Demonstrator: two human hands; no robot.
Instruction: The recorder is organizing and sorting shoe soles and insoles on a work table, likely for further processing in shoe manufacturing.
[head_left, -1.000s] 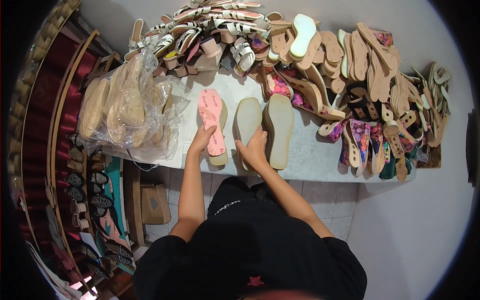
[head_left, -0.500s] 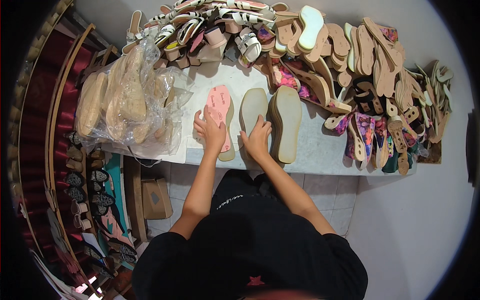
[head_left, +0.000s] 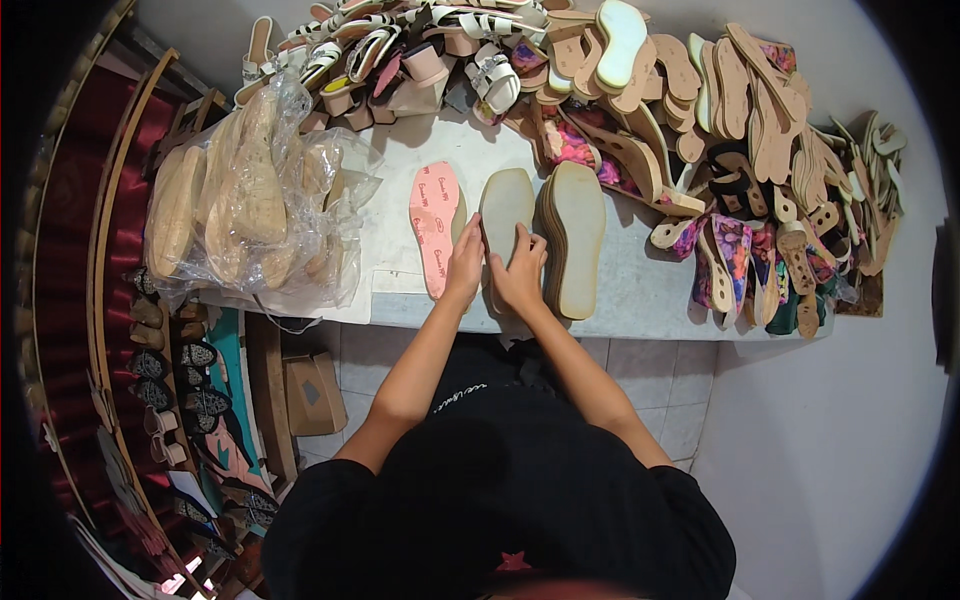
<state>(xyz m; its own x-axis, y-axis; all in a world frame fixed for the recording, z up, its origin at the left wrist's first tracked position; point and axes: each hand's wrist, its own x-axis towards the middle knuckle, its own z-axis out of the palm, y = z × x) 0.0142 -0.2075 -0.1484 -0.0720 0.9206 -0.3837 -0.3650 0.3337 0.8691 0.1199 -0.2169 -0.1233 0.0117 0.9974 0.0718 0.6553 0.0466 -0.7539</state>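
Observation:
A grey-beige insole (head_left: 507,195) lies in the middle of the worktable, in front of me. My left hand (head_left: 466,265) rests along its left edge, fingers straight and together. Over its narrower part, my right hand (head_left: 520,270) curls its fingers at the right side with the thumb toward the left, closed on it. Left of both hands, a pink printed insole (head_left: 434,215) lies on another sole, whose beige edge shows at the right. A thick stack of similar insoles (head_left: 577,230) stands just right of my right hand. My hands cover part of the middle insole.
Clear plastic bags of wooden-looking soles (head_left: 250,190) take up the table's left end. White strappy sandals (head_left: 370,60) are heaped at the back. Tan insoles (head_left: 770,130) and floral wedge soles (head_left: 722,262) pile up at the right. A shoe rack (head_left: 165,350) and cardboard box (head_left: 313,393) stand lower left.
My left hand has left the pink insole and moved right to the middle insole's edge. The pink insole sits slightly left of where it was. My right hand stays at the middle insole.

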